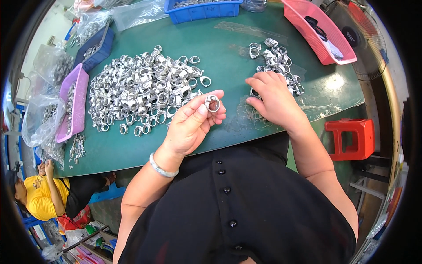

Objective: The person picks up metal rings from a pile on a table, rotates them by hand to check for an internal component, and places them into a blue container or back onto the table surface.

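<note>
My left hand (189, 123), with a pale bangle on its wrist, is closed on a small silvery metal ring clamp (212, 104), pinched between thumb and fingers in front of me. To the left of it spreads a large heap of similar metal ring clamps (145, 83) on the green table (220, 57). My right hand (277, 99) rests over the near side of a smaller heap of ring clamps (277, 57). Its fingers are curved and its thumb stands apart, with part of a clamp showing in the gap; the hand hides some of the heap.
A pink basket (307, 31) holding dark items stands at the far right, near a fan (358, 39). Blue bins (204, 13) and a purple tray (74, 105) line the far and left edges. A red stool (351, 138) is at right; a person in yellow (44, 198) sits at left.
</note>
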Demonstrator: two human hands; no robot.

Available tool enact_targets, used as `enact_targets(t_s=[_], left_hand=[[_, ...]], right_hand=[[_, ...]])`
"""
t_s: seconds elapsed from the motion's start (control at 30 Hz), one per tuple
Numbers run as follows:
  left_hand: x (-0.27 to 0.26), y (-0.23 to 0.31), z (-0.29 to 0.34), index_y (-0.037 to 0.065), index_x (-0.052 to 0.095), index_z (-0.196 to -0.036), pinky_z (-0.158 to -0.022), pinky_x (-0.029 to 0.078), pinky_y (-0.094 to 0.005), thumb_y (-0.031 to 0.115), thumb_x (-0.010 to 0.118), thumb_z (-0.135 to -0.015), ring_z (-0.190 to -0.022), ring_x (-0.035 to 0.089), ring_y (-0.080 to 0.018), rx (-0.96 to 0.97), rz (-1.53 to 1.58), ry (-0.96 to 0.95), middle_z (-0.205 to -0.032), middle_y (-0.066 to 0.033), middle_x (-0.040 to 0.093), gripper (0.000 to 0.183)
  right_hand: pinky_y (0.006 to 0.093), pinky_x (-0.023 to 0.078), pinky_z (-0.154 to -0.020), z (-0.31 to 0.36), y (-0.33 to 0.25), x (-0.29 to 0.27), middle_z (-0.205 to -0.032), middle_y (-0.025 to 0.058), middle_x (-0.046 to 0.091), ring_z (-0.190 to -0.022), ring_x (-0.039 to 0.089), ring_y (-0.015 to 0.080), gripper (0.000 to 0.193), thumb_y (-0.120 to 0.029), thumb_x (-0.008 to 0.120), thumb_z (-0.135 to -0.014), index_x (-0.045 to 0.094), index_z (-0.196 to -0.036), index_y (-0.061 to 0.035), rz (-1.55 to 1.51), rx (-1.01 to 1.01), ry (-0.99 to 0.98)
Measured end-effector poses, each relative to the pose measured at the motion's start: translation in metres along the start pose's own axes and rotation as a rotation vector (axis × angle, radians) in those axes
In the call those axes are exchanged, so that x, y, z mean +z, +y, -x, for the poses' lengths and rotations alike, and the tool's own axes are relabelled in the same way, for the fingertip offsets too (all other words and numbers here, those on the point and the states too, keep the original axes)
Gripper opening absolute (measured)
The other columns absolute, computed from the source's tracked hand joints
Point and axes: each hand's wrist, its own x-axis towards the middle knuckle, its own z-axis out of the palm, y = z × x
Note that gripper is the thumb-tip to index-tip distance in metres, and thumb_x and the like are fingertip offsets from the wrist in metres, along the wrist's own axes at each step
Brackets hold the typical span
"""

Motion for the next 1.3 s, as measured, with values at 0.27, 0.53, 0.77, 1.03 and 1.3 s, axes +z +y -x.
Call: enact_targets(t_s=[0.27, 0.53, 0.77, 1.03, 1.3], left_hand=[[-0.002, 0.0, -0.001, -0.004, 0.042, -0.129, -0.085, 0.044, -0.0327, 0.018, 0.043, -0.096, -0.095, 0.053, -0.0184, -0.021, 0.15, -0.075, -0.101, -0.0091, 0.054, 0.04], [-0.002, 0.001, 0.0, -0.005, 0.043, -0.127, -0.084, 0.044, -0.0327, 0.018, 0.043, -0.096, -0.094, 0.053, -0.0177, -0.026, 0.144, -0.067, -0.099, -0.0077, 0.054, 0.039], [0.0, 0.0, 0.0, -0.005, 0.045, -0.126, -0.079, 0.044, -0.0313, 0.022, 0.047, -0.094, -0.087, 0.052, -0.0186, -0.029, 0.139, 0.005, -0.095, -0.0103, 0.055, 0.042], [-0.002, 0.01, 0.003, -0.002, 0.05, -0.121, -0.078, 0.046, -0.0285, 0.018, 0.048, -0.094, -0.085, 0.055, -0.0153, 0.044, -0.212, 0.154, -0.094, -0.0048, 0.057, 0.033], [-0.016, 0.03, -0.006, 0.004, 0.059, -0.106, -0.076, 0.04, -0.0375, 0.006, 0.06, -0.079, -0.083, 0.054, -0.027, 0.527, -1.783, 0.358, -0.089, -0.0095, 0.058, 0.027]], right_hand=[[0.0376, 0.036, -0.082, 0.003, 0.0, 0.003, -0.089, 0.0079, 0.055, -0.092, 0.05, 0.0254, 0.023, -0.009, 0.065, -0.071, 0.061, -0.093, -0.0046, 0.136, -0.003, -0.089], [0.0369, 0.037, -0.081, 0.003, 0.0, 0.006, -0.086, 0.0077, 0.055, -0.088, 0.051, 0.0254, 0.022, -0.004, 0.058, -0.072, 0.061, -0.093, -0.0044, 0.139, -0.028, -0.066], [0.0366, 0.036, -0.086, 0.002, -0.001, 0.006, -0.091, 0.0085, 0.056, -0.089, 0.054, 0.0247, 0.034, -0.002, 0.059, -0.071, 0.057, -0.105, -0.0037, 0.032, -0.051, -0.031], [0.0352, 0.043, -0.085, -0.001, -0.009, -0.001, -0.101, 0.0117, 0.056, -0.095, 0.055, 0.0265, 0.047, 0.005, 0.058, -0.07, 0.052, -0.116, -0.0028, -0.407, 0.054, -0.039], [0.029, 0.046, -0.083, 0.001, -0.008, 0.004, -0.102, 0.0086, 0.053, -0.093, 0.056, 0.0184, 0.049, 0.008, 0.056, -0.074, 0.049, -0.121, -0.0022, -0.84, 0.109, 0.02]])
